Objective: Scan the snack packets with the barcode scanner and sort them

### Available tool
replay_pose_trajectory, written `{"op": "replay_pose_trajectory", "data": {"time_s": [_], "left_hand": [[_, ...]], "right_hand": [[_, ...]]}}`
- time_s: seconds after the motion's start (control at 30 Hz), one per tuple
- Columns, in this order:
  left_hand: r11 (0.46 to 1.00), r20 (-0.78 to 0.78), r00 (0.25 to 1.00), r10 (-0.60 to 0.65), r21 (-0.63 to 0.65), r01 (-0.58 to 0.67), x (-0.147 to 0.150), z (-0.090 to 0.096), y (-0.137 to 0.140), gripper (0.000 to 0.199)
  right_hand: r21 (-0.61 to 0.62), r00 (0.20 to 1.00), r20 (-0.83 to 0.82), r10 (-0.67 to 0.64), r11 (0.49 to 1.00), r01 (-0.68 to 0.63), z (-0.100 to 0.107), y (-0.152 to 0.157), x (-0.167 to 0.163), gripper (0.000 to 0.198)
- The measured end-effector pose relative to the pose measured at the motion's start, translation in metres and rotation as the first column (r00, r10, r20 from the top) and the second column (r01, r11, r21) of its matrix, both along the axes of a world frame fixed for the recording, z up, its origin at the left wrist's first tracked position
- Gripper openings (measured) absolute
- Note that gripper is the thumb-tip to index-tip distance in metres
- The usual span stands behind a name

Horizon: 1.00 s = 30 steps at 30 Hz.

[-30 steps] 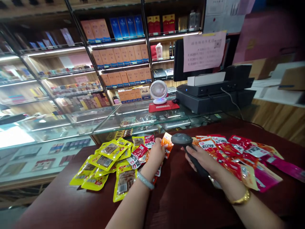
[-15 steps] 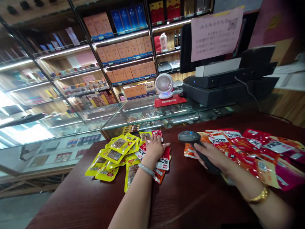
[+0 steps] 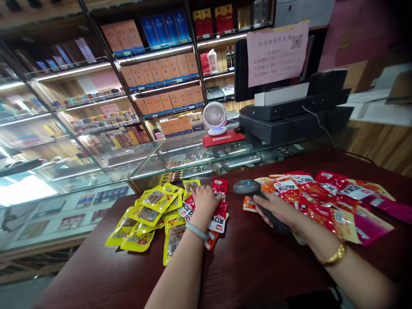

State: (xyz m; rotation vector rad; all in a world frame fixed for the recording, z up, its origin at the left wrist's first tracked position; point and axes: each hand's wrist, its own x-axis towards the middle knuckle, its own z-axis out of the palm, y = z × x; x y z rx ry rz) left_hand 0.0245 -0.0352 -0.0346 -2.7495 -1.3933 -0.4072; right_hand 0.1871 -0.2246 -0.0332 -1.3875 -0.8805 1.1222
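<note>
Left hand (image 3: 206, 201): palm down, fingers loosely spread, thumb out, over glossy red-and-white plastic packets (image 3: 219, 214); no grip visible. Right hand (image 3: 279, 210): closed around handle of dark grey plastic handheld scanner (image 3: 247, 187), its head near orange-and-red plastic packets (image 3: 291, 195). Yellow-edged clear plastic packets (image 3: 153, 198) lie left, on dark reddish-brown wooden table (image 3: 246, 268).

A shop is showing: orange-and-blue cardboard boxes (image 3: 161, 71) are lining lit wooden shelves (image 3: 157, 54) at upper centre, a clear glass display case (image 3: 167, 170) standing mid-frame.
</note>
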Motion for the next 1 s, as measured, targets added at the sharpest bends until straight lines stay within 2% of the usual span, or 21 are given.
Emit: {"op": "replay_pose_trajectory", "data": {"time_s": [0.2, 0.5, 0.57, 0.63, 0.7, 0.73, 0.77, 0.8, 0.83, 0.87, 0.9, 0.93, 1.0], "left_hand": [[0.991, 0.066, 0.989, -0.133, -0.003, 0.133, 0.005, 0.000, 0.006, 0.036], [0.980, 0.112, 0.975, -0.189, -0.044, 0.195, 0.003, 0.005, -0.001, 0.034], [0.976, 0.196, 0.964, -0.181, -0.086, 0.201, 0.003, 0.007, -0.003, 0.032], [0.956, 0.349, 0.926, -0.146, -0.191, 0.222, 0.005, 0.008, -0.006, 0.028], [0.881, 0.515, 0.853, -0.085, -0.360, 0.306, 0.010, 0.008, -0.010, 0.026], [0.806, 0.586, 0.808, -0.063, -0.447, 0.387, 0.013, 0.007, -0.011, 0.028], [0.706, 0.646, 0.761, -0.054, -0.514, 0.487, 0.016, 0.006, -0.013, 0.033], [0.600, 0.695, 0.717, -0.055, -0.551, 0.580, 0.017, 0.005, -0.013, 0.040], [0.517, 0.728, 0.683, -0.066, -0.560, 0.647, 0.016, 0.005, -0.013, 0.046], [0.481, 0.736, 0.671, -0.096, -0.556, 0.678, 0.014, 0.006, -0.011, 0.052], [0.500, 0.709, 0.689, -0.151, -0.547, 0.672, 0.010, 0.008, -0.008, 0.054], [0.566, 0.636, 0.740, -0.218, -0.536, 0.627, 0.004, 0.011, -0.005, 0.052], [0.735, 0.361, 0.872, -0.331, -0.482, 0.478, -0.010, 0.020, 0.000, 0.044]], "right_hand": [[0.000, 0.999, 0.023, -0.034, 0.999, 0.034, -0.002, 0.000, 0.002, 0.050], [0.066, 0.992, -0.042, -0.123, 0.990, 0.125, -0.001, -0.001, 0.004, 0.050], [0.066, 0.992, -0.053, -0.117, 0.990, 0.121, 0.001, -0.002, 0.004, 0.050], [0.076, 0.992, -0.068, -0.108, 0.991, 0.113, 0.003, -0.004, 0.003, 0.050], [0.104, 0.990, -0.099, -0.097, 0.989, 0.107, 0.005, -0.006, 0.003, 0.050], [0.117, 0.988, -0.121, -0.092, 0.987, 0.107, 0.006, -0.006, 0.002, 0.050], [0.126, 0.986, -0.144, -0.079, 0.987, 0.097, 0.007, -0.007, 0.002, 0.051], [0.134, 0.985, -0.160, -0.065, 0.987, 0.087, 0.008, -0.008, 0.002, 0.052], [0.138, 0.984, -0.169, -0.053, 0.987, 0.077, 0.009, -0.008, 0.002, 0.052], [0.141, 0.984, -0.171, -0.042, 0.988, 0.066, 0.010, -0.009, 0.002, 0.052], [0.143, 0.985, -0.170, -0.036, 0.988, 0.061, 0.010, -0.009, 0.001, 0.051], [0.143, 0.985, -0.167, -0.034, 0.988, 0.059, 0.010, -0.009, 0.001, 0.050], [0.132, 0.986, -0.163, -0.034, 0.990, 0.056, 0.010, -0.009, 0.001, 0.048]]}}
